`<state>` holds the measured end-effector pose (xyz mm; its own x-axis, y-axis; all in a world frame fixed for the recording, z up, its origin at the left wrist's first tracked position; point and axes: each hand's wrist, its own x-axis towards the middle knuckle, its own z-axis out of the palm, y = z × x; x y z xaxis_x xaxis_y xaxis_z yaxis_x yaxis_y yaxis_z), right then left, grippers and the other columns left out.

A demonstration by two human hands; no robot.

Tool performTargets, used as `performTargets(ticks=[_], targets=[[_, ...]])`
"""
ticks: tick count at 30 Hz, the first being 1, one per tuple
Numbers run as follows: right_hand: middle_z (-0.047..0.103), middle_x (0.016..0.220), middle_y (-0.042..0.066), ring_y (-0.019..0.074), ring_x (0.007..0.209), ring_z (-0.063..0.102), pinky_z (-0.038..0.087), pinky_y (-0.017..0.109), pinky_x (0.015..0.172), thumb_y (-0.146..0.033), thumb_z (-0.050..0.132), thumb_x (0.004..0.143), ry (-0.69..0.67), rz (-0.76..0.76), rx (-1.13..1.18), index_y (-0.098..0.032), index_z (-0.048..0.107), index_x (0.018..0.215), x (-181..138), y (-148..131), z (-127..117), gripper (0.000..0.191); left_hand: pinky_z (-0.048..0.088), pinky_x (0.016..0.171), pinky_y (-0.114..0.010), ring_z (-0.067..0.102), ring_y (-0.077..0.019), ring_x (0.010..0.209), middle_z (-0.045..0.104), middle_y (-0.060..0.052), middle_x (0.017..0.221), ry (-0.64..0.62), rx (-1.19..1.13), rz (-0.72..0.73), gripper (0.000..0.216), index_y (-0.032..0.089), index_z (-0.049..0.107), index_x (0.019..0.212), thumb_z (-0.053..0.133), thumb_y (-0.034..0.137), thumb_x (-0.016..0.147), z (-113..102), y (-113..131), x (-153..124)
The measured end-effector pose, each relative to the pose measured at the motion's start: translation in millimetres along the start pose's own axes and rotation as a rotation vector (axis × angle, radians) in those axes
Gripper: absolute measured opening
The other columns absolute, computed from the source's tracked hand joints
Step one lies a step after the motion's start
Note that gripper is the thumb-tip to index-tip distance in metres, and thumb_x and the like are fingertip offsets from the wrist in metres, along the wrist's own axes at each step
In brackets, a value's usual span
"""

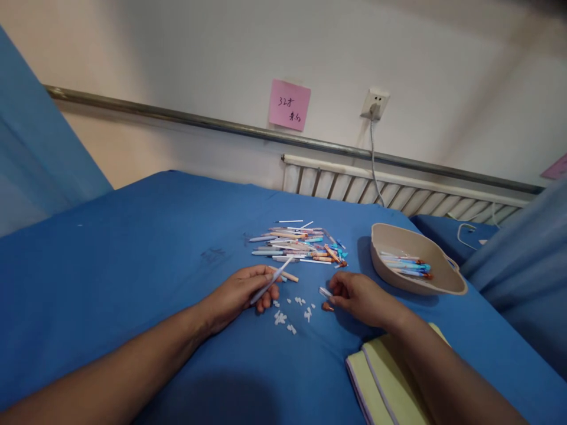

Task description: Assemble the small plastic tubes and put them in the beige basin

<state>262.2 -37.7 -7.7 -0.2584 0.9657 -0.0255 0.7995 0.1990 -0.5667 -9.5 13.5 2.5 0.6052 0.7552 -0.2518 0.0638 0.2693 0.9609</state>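
Slanting up from my left hand (252, 287) is a grey-lilac pen barrel (267, 287) with a slim white end, held between thumb and fingers. A peach pen barrel (290, 276) lies just beyond those fingertips. My right hand (357, 295) pinches a small clear-white piece (325, 292), perhaps a pen cap; its exact kind is unclear. Below that piece, a brown-orange figure-like pen part (328, 307) rests on the blue sheet. Several tiny white plastic bits (280, 318) are scattered between my hands. Past them lies a pile of pen barrels, refills and coloured toppers (287, 235).
A beige basket (449, 277) holding several pens stands at the right. Near my right forearm is a folded yellow-green cloth (385, 378). Behind the blue-covered surface (177, 236) are a radiator (328, 183) and a metal rail (199, 122). Blue curtains hang at both sides.
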Motion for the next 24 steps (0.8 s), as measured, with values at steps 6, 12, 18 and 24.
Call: performTargets(ticks=[6,12,18,24], targets=[[0.061,0.071,-0.001,0.0112,0.059,0.052,0.032,0.02,0.051,-0.021,0.057,0.077,-0.016,-0.005,-0.008,-0.021,0.056,0.083,3.4,1.1,6.6,0.006,0.04,0.05,-0.021,0.053,-0.0085,0.053,0.063,-0.003,0.074,0.01,-0.016,-0.004,0.024,0.014,0.056,0.087,0.052,0.037,0.085,0.3,0.7,-1.5],[0.062,0.066,-0.001,0.0111,0.055,0.053,0.032,0.02,0.049,-0.025,0.056,0.079,-0.004,-0.01,0.007,-0.021,0.054,0.081,6.6,4.2,11.9,0.005,0.041,0.05,-0.021,0.053,-0.009,0.054,0.063,-0.002,0.074,0.014,-0.011,-0.007,0.024,0.015,0.058,0.087,0.054,0.038,0.084,-0.1,1.7,-1.7],[0.063,0.068,-0.002,0.0109,0.057,0.057,0.037,0.02,0.053,-0.027,0.055,0.081,0.046,-0.029,0.089,-0.02,0.054,0.084,14.2,-4.5,21.0,0.007,0.041,0.05,-0.021,0.053,-0.0091,0.054,0.062,-0.003,0.074,0.009,0.022,0.0,0.025,0.014,0.059,0.087,0.055,0.039,0.083,-1.0,0.7,0.7],[0.063,0.085,0.003,0.0163,0.078,0.058,0.042,0.026,0.07,-0.023,0.048,0.085,0.446,-0.014,-0.011,-0.02,0.058,0.089,24.9,6.7,13.3,0.012,0.04,0.05,-0.021,0.052,-0.0093,0.054,0.062,-0.002,0.073,0.012,0.029,-0.006,0.026,0.015,0.059,0.088,0.055,0.04,0.083,-2.0,1.1,2.0]])
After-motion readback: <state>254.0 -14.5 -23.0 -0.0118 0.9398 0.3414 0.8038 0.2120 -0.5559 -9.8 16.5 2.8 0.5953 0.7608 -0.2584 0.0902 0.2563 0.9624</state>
